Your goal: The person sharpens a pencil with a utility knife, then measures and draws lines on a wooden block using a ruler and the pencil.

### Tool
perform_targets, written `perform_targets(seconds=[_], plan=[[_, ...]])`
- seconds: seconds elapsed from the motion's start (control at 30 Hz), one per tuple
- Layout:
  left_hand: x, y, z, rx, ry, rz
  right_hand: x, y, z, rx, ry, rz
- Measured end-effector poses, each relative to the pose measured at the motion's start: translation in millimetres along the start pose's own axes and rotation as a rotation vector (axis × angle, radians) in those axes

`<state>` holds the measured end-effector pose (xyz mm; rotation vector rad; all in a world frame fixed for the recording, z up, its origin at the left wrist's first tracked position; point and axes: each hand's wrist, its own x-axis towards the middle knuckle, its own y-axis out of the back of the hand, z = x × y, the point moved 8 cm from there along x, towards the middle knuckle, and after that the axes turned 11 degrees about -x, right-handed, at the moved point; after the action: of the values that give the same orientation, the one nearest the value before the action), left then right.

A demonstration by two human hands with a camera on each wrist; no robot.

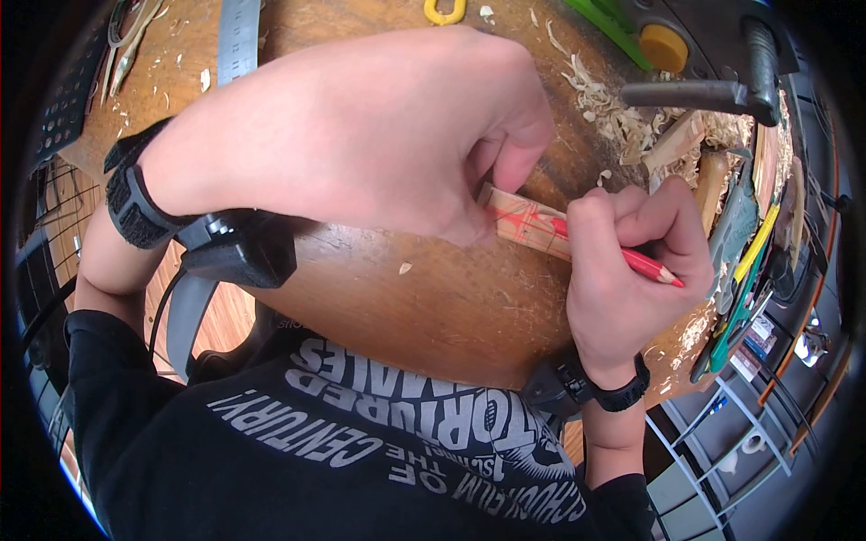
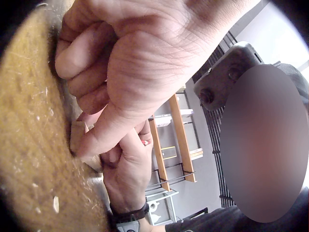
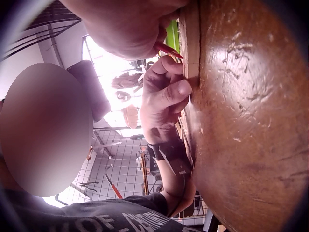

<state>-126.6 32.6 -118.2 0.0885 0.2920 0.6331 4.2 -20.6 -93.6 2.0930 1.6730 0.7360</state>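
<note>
A small pale wood piece (image 1: 528,224) with red pencil lines on its top lies on the wooden bench. The left hand (image 1: 379,135) grips its left end between thumb and curled fingers; in the left wrist view the left hand (image 2: 140,63) has its thumb against the wood piece (image 2: 77,135). In the right hand (image 1: 627,270) a red pencil (image 1: 645,263) is pinched, its tip at the marked face. The right wrist view shows the pencil (image 3: 169,50) touching or close to the wood (image 3: 191,43), with the right hand (image 3: 130,29) above and the left hand (image 3: 164,99) beyond.
A metal ruler (image 1: 238,41) lies beyond the left forearm. Wood shavings (image 1: 613,113), a metal clamp (image 1: 695,95) and a yellow ring (image 1: 444,11) are at the far side. Several tools, among them a yellow one (image 1: 756,243), line the bench's right edge (image 1: 672,370).
</note>
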Motion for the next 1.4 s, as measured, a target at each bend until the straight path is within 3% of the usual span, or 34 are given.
perform_targets(seconds=[0.17,0.23,0.3,0.33,0.47,0.57,0.7,0.77,1.07,1.4], plan=[[0,1,1,0.006,0.024,0.008,0,1,2,0.004,0.023,0.007],[0,0,2,0.010,-0.044,-0.003,2,2,0,0.001,0.048,0.011],[0,0,2,0.020,-0.031,-0.010,5,5,14,0.431,-0.198,0.075],[0,0,2,0.031,-0.017,-0.016,6,5,12,0.432,-0.196,0.072],[1,-1,2,0.026,0.024,-0.035,3,3,9,0.388,-0.212,0.043],[1,-1,3,0.020,-0.007,-0.033,5,1,1,0.145,-0.077,-0.037],[1,0,3,0.028,0.013,-0.034,4,1,2,0.135,-0.050,-0.056],[1,-1,2,0.027,0.017,-0.041,3,1,-2,-0.076,-0.025,-0.070],[1,-1,3,0.004,-0.036,-0.017,-1,-2,-4,0.062,0.092,-0.043],[0,-1,2,-0.002,0.007,-0.014,1,-2,-4,0.028,0.069,-0.039]])
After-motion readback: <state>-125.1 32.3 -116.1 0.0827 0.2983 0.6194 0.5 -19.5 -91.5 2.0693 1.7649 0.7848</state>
